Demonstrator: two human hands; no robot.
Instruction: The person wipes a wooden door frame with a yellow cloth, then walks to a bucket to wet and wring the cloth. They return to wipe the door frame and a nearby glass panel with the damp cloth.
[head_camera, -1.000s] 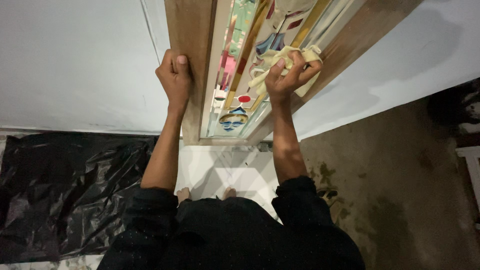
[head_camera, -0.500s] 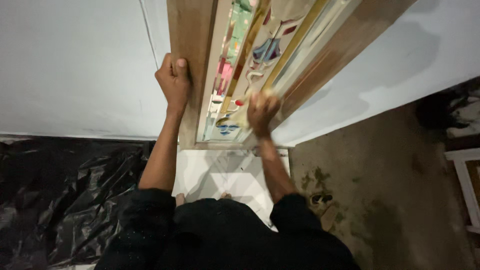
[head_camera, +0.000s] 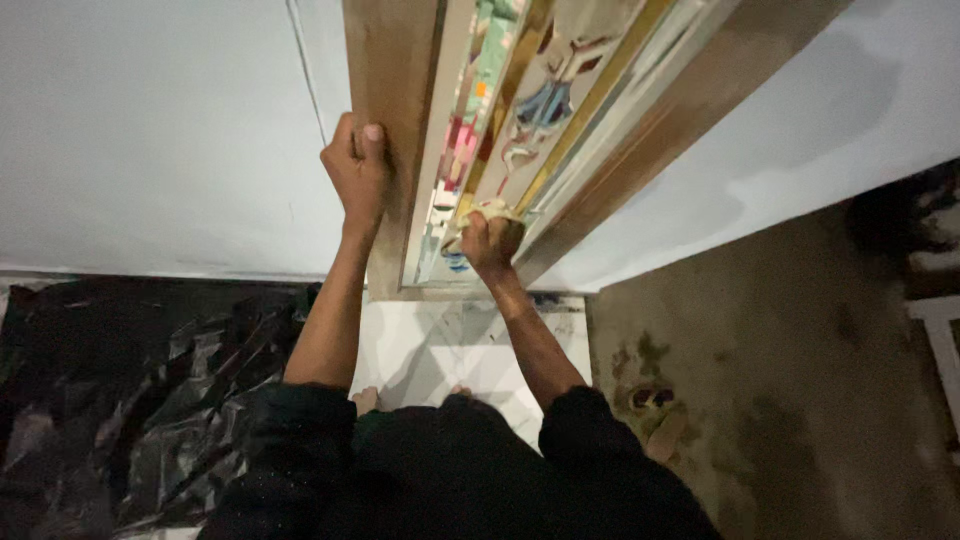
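The door (head_camera: 560, 120) runs off the frame at 12 o'clock, and the cloth (head_camera: 478, 215) is mostly hidden under the fingers. The left hand (head_camera: 357, 170) is closed around the door's wooden edge. The right hand (head_camera: 490, 240) is clenched on the cloth, pressing it against the coloured glass (head_camera: 520, 130) near the lower end, at 5 o'clock from the left hand.

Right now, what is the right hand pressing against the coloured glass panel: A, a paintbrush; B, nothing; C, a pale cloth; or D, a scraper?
C: the right hand bunches a pale cloth against the coloured glass panel near its lower end.
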